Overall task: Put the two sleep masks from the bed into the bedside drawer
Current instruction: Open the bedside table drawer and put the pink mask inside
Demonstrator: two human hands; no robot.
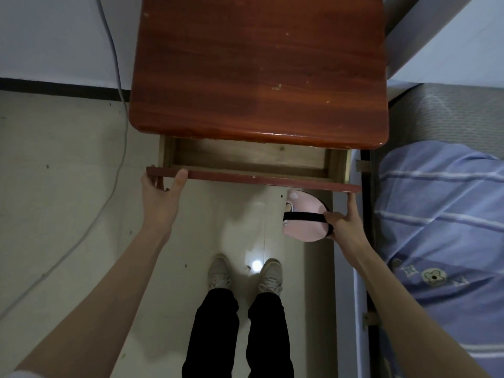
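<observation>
The red-brown bedside table stands ahead, its drawer pulled partly out with bare wood showing inside. My left hand grips the left end of the drawer front, thumb on top. My right hand holds a pink sleep mask with a black strap, just below the drawer front's right end, one finger reaching up to that front. Only one mask is clearly visible; whether a second lies under it I cannot tell.
The bed with a blue striped cover lies at the right, close beside the table. A grey cable hangs down the wall and runs over the pale tiled floor at the left. My legs and shoes stand below the drawer.
</observation>
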